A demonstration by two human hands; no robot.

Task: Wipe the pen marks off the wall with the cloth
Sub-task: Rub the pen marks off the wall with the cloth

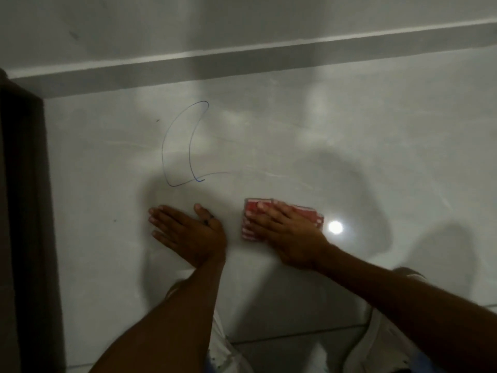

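Pale glossy wall point(349, 125), seen from close up and above. Blue pen marks point(177, 146) at about eleven o'clock from centre: a crescent-shaped loop with a short tail running toward three o'clock. Left hand point(185, 232) flat against the wall just below the loop, at six o'clock from it, fingers straight and close together, thumb out, holding nothing. Right hand point(285, 232) at three o'clock from the left, palm down on a folded red-and-white cloth point(309, 211), fingers slightly spread and pressing it to the wall, not pinching. Cloth apart from the marks, down toward four o'clock of them; no ink under it yet. Bright light reflection point(335, 227) just beside the cloth. Dark door frame point(24, 211) at nine o'clock.

Best done, probably, by sliding the cloth toward ten o'clock onto the tail first, keeping flat even pressure, rubbing in short overlapping strokes along the line, bracing with the left hand.
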